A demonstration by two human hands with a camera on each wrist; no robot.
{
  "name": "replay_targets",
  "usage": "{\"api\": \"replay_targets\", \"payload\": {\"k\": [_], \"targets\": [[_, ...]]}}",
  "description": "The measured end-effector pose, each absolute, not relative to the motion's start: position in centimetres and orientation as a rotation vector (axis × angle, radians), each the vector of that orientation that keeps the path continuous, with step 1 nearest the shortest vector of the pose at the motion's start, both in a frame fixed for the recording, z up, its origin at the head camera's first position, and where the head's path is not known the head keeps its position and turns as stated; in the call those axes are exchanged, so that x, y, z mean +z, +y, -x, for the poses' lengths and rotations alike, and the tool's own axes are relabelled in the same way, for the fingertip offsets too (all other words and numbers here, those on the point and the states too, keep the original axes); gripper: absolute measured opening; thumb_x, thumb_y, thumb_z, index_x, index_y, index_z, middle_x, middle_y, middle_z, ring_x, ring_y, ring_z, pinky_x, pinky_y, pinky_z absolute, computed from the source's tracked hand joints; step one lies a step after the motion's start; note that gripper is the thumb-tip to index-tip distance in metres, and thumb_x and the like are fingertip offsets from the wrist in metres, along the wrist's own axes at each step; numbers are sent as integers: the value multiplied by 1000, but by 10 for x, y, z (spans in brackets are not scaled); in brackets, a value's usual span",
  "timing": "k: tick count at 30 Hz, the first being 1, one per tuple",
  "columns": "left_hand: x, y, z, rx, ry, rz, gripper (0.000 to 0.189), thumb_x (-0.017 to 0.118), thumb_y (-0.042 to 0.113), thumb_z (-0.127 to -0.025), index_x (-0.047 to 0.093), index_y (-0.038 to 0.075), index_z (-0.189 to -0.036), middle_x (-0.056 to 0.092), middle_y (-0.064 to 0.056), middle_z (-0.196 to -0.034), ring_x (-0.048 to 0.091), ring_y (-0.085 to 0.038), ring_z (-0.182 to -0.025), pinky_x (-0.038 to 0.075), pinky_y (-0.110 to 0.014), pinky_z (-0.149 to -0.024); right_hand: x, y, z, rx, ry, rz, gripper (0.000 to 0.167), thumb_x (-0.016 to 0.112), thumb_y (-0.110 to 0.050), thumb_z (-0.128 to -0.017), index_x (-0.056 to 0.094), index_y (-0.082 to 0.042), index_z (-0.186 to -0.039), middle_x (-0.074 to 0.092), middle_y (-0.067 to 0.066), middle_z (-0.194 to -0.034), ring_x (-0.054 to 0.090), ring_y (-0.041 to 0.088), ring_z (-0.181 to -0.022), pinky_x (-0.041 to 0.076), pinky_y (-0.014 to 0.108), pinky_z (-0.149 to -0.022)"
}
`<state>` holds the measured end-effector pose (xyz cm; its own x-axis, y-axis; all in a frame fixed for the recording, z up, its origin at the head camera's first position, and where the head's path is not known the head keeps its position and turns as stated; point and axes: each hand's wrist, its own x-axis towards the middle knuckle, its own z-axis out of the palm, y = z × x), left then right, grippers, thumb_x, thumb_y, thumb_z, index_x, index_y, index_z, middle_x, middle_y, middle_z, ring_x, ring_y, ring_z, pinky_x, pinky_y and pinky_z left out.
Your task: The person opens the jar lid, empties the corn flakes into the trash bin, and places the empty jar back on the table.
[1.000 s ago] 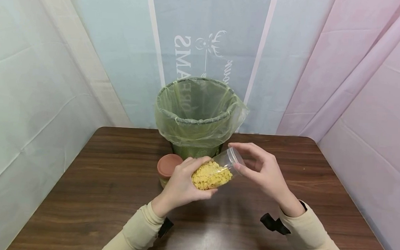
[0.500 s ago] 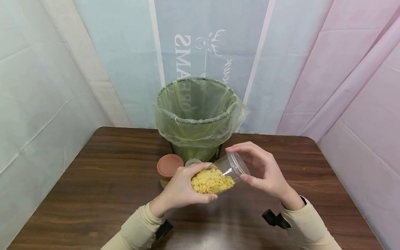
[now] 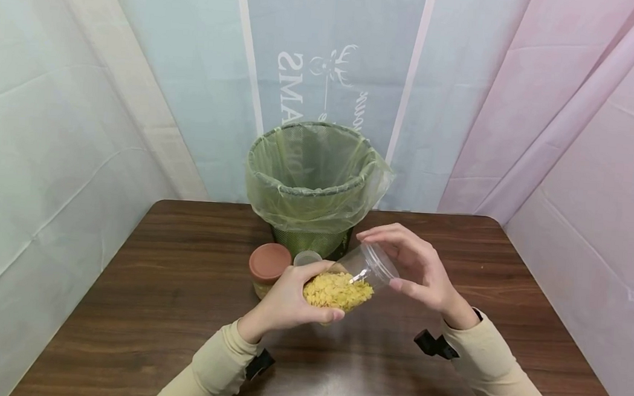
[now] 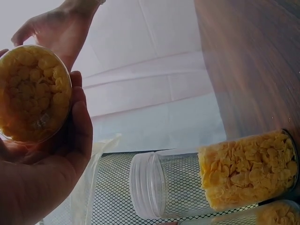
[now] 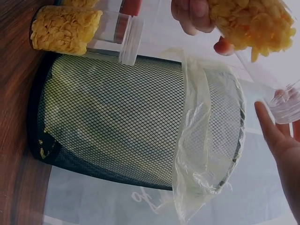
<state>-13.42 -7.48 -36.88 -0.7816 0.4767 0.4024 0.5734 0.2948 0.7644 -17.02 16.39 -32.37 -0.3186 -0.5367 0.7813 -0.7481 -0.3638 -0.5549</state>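
Note:
My left hand (image 3: 286, 299) grips the body of a clear jar (image 3: 353, 262) partly filled with yellow cornflakes (image 3: 338, 291). The jar is tilted, its lidded end up to the right. My right hand (image 3: 421, 271) holds that end, with the thumb on one side of the clear lid (image 3: 381, 262) and fingers on the other. The left wrist view looks at the jar's round base (image 4: 35, 93), with flakes against it. In the right wrist view, my right fingers (image 5: 267, 124) reach around the lid.
A mesh waste bin (image 3: 303, 239) with a pale green bag (image 3: 316, 213) stands at the table's back. Before it stand a jar with a reddish-brown lid (image 3: 269, 262) and another clear-lidded jar of cornflakes (image 4: 248, 168). Fabric walls (image 3: 82, 117) surround the dark wooden table (image 3: 178, 323).
The held jar and its lidded end have shifted slightly right and toward me, both hands still on it. The clear-lidded jar behind my left hand has come into sight.

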Motion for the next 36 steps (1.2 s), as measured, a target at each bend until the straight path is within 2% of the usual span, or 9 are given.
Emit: {"api": "replay_targets", "payload": {"k": [5, 9, 13, 15, 20, 25, 30, 36], "targets": [[-368, -74, 134, -1438, -2474, 921, 54, 81, 34, -65, 61, 29, -116, 65, 15, -93, 58, -5, -79, 49, -23, -67, -323, 163, 167, 1797, -1739, -1505, 48, 54, 5, -86, 39, 20, -129, 46, 30, -129, 49, 34, -122, 44, 38, -101], [-369, -72, 135, -1357, -2457, 867, 60, 82, 36, -64, 61, 25, -119, 66, 13, -101, 58, -4, -83, 49, -23, -70, -322, 162, 164, 1754, -1911, -1293, 46, 47, 7, -90, 41, 10, -135, 48, 26, -131, 51, 32, -120, 46, 34, -98], [-369, -70, 136, -1263, -2424, 823, 67, 83, 38, -62, 61, 17, -122, 66, 8, -111, 60, -6, -95, 50, -24, -77, -324, 162, 163, 1654, -2096, -1123, 46, 43, 3, -93, 44, -3, -139, 53, 14, -131, 53, 25, -117, 45, 29, -95], [-369, -69, 137, -1216, -2411, 807, 69, 84, 38, -62, 60, 16, -123, 66, 6, -112, 60, -8, -96, 51, -25, -76, -325, 162, 163, 1610, -2168, -1067, 47, 43, 2, -93, 45, -8, -139, 55, 8, -129, 53, 21, -116, 46, 27, -93], [-371, -68, 139, -1097, -2369, 795, 70, 84, 38, -60, 59, 18, -122, 65, 4, -100, 55, -9, -83, 48, -20, -65, -328, 160, 164, 1516, -2239, -1019, 45, 46, -3, -96, 45, -12, -139, 55, 3, -130, 54, 16, -113, 49, 26, -90], [-369, -68, 140, -966, -2327, 803, 69, 83, 39, -59, 58, 17, -120, 63, 6, -94, 49, -8, -77, 44, -18, -62, -329, 158, 163, 1472, -2277, -980, 44, 50, -5, -95, 48, -19, -137, 55, 0, -129, 54, 12, -112, 51, 25, -85], [-367, -69, 139, -899, -2314, 805, 68, 83, 38, -59, 57, 17, -119, 62, 6, -91, 47, -9, -76, 43, -19, -63, -330, 158, 161, 1477, -2297, -965, 42, 54, -6, -95, 52, -19, -134, 57, 3, -127, 55, 11, -110, 55, 25, -75], [-367, -71, 138, -932, -2323, 818, 69, 83, 38, -59, 57, 18, -120, 63, 6, -93, 49, -10, -78, 45, -20, -64, -329, 157, 160, 1588, -2224, -1041, 43, 57, 2, -91, 54, -11, -132, 57, 8, -127, 56, 12, -110, 56, 27, -76]]}}
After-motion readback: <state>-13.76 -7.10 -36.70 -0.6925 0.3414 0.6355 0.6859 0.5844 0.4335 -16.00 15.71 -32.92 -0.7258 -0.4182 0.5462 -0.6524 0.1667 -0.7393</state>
